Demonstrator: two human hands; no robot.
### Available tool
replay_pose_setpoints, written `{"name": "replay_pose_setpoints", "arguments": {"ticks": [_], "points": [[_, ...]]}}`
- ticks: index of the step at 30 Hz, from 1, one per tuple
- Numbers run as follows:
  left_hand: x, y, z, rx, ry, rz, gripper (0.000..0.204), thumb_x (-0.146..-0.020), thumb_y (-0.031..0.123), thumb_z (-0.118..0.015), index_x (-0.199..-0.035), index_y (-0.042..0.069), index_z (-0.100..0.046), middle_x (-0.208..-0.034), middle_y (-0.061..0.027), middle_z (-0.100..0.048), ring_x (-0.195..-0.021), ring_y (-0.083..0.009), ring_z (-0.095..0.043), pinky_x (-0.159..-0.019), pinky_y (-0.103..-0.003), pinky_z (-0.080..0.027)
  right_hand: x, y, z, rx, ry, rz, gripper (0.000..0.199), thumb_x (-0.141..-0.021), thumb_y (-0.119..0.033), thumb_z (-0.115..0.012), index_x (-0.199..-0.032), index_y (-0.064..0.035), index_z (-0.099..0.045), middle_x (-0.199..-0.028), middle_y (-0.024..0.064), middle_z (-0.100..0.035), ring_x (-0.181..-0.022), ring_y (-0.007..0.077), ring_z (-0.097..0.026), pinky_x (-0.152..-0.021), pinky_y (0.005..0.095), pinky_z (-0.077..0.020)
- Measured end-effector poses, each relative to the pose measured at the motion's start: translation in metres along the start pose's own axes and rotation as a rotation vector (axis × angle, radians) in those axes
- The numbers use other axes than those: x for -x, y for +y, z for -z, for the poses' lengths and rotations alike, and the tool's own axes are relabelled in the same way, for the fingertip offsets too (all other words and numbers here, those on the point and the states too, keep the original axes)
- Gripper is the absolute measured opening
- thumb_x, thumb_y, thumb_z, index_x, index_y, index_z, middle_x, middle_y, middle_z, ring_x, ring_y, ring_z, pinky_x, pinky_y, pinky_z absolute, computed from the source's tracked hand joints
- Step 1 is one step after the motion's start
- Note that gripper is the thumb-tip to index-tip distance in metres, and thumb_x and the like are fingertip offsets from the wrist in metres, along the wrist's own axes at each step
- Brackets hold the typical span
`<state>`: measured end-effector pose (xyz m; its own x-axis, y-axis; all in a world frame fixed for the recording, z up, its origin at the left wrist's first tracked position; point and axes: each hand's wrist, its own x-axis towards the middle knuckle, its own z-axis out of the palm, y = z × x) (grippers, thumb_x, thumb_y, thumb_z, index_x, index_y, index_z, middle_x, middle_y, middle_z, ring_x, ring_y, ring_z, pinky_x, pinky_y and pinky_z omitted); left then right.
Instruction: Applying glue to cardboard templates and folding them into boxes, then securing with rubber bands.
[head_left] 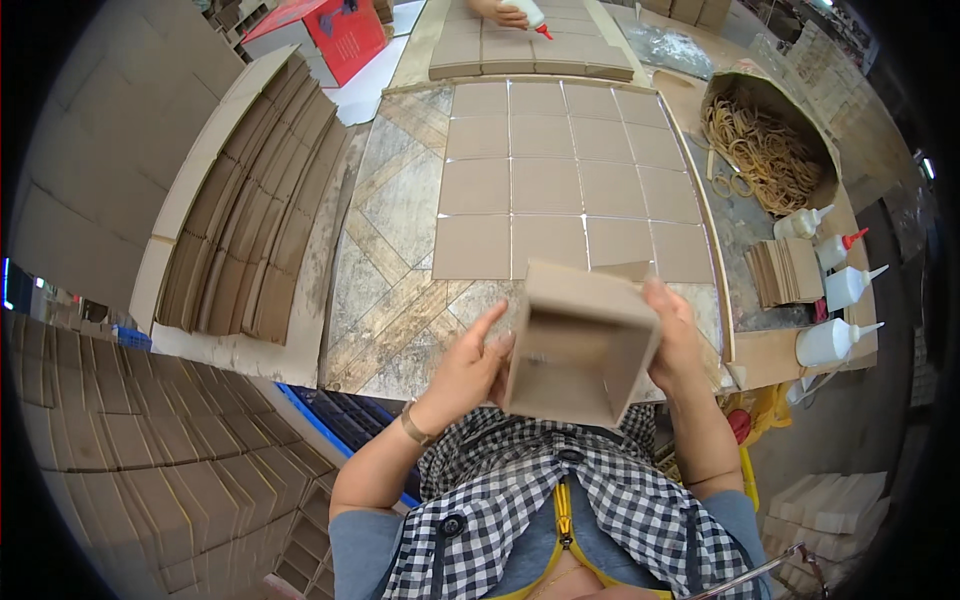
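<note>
A plain brown cardboard box (pixel 580 362), its open side toward me, is tilted above the table's near edge. My right hand (pixel 675 340) is closed on its right wall, thumb at the upper corner. My left hand (pixel 467 368) is beside the left wall, fingers apart, one finger stretched forward and another close against the box's edge; whether it bears any weight I cannot tell. Just beyond the box, flat brown cardboard panels (pixel 545 185) lie in rows, with white lines in the gaps between them. One flap behind the box stands slightly raised.
Stacked folded cardboard (pixel 250 200) stands at left. Along the right are white squeeze bottles (pixel 826 343), small cardboard pieces (pixel 783 272), scissors (pixel 735 185) and a container of tan bands (pixel 765 150). Across the table, another person's hand (pixel 500 12) holds a red-tipped bottle. Stacked boxes (pixel 130 440) fill the lower left.
</note>
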<state>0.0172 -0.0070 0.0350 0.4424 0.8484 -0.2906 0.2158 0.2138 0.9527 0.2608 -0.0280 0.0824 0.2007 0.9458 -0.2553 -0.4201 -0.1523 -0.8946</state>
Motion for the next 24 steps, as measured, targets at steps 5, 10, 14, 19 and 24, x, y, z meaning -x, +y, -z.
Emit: {"name": "replay_pose_setpoints", "arguments": {"ticks": [5, 10, 14, 19, 24], "points": [[0.018, 0.015, -0.019, 0.189, -0.074, 0.280, 0.052, -0.096, 0.011, -0.040, -0.145, 0.004, -0.025, -0.063, -0.0094, -0.061, -0.047, -0.0149, -0.059, -0.043, -0.024, -0.047, -0.034, 0.060, 0.054, -0.075, -0.127, -0.396, 0.027, -0.095, -0.027, -0.054, -0.098, -0.0022, -0.064, -0.084, 0.0057, -0.067, -0.071, 0.0127, -0.062, -0.062, 0.0272, -0.0526], [-0.001, 0.005, 0.000, -0.075, 0.110, -0.044, 0.059, -0.093, 0.016, -0.051, -0.145, 0.004, -0.026, -0.094, -0.0126, -0.062, -0.084, -0.0179, -0.062, -0.069, -0.028, -0.049, -0.029, 0.018, 0.052, 0.059, 0.023, -0.306, 0.025, -0.095, -0.025, -0.055, -0.076, -0.0090, -0.052, -0.059, 0.0006, -0.054, -0.043, 0.0104, -0.051, -0.036, 0.0239, -0.0419], [-0.011, 0.013, -0.011, -0.036, 0.176, -0.428, 0.059, -0.093, 0.022, -0.053, -0.142, 0.001, -0.030, -0.133, -0.0181, -0.044, -0.123, -0.0249, -0.043, -0.100, -0.036, -0.036, -0.080, -0.040, 0.109, 0.237, 0.218, 0.129, 0.018, -0.092, -0.022, -0.058, -0.084, -0.0062, -0.054, -0.063, 0.0020, -0.055, -0.048, 0.0112, -0.054, -0.041, 0.0253, -0.0429], [-0.032, 0.025, -0.033, 0.032, 0.156, -0.342, 0.050, -0.095, 0.020, -0.048, -0.137, -0.003, -0.034, -0.136, -0.0193, -0.043, -0.129, -0.0276, -0.039, -0.109, -0.039, -0.026, -0.200, -0.088, 0.208, 0.594, 0.806, 0.477, 0.019, -0.086, -0.019, -0.061, -0.087, 0.0000, -0.062, -0.078, 0.0091, -0.065, -0.060, 0.0186, -0.062, -0.053, 0.0318, -0.0507], [-0.033, 0.029, -0.033, -0.012, 0.167, -0.345, 0.048, -0.094, 0.013, -0.045, -0.137, -0.004, -0.034, -0.132, -0.0183, -0.047, -0.127, -0.0267, -0.042, -0.109, -0.039, -0.027, -0.247, -0.103, 0.235, 1.336, 1.029, 0.113, 0.026, -0.079, -0.016, -0.061, -0.100, -0.0020, -0.067, -0.101, 0.0162, -0.068, -0.094, 0.0313, -0.065, -0.079, 0.0409, -0.0515]]}}
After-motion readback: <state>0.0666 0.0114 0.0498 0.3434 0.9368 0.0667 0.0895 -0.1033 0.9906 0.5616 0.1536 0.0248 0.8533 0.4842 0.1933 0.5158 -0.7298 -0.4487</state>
